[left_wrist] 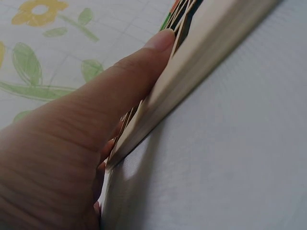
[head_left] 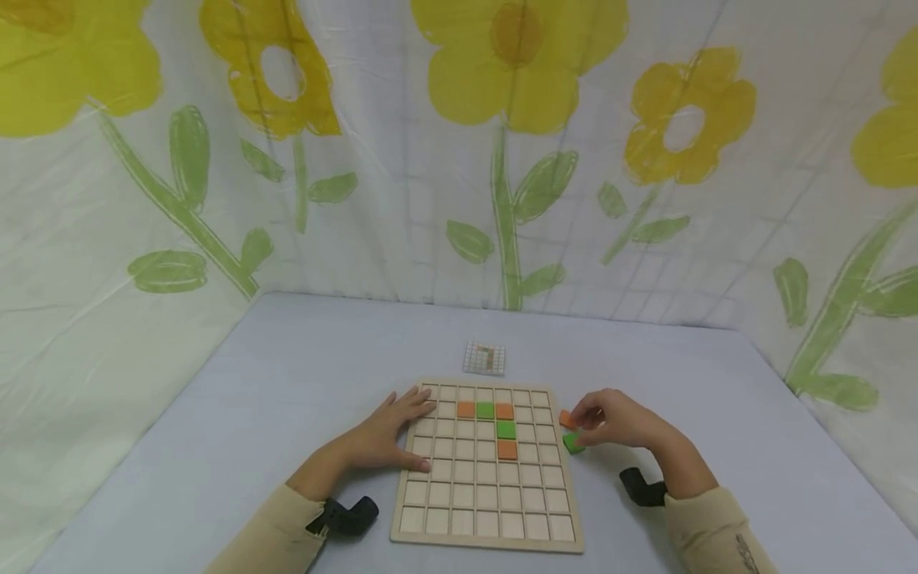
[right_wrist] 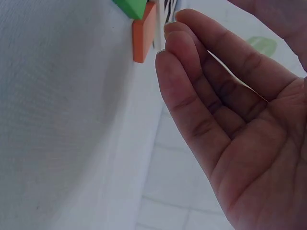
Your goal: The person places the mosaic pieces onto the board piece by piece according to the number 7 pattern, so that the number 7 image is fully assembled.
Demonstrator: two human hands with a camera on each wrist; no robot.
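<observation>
A wooden grid board [head_left: 487, 544] lies on the table with orange and green square tiles set in some cells. They form a short row, an orange tile [head_left: 466, 410], a green tile [head_left: 485, 410] and another orange one, with more running down from its right end. My left hand [head_left: 383, 430] rests spread on the board's left edge, thumb on the rim. To the board's right lie a loose orange tile [head_left: 566, 418] and a loose green tile [head_left: 573, 443]. Over these hovers my right hand [head_left: 620, 422], its fingers loosely bent; the right wrist view shows no tile in its grasp.
Beyond the board's far edge lies a small card [head_left: 484, 359] printed with a grid and a coloured pattern. A white curtain [head_left: 373, 263] with painted yellow flowers hangs behind the table [head_left: 301, 343]. Black wrist devices sit on both forearms.
</observation>
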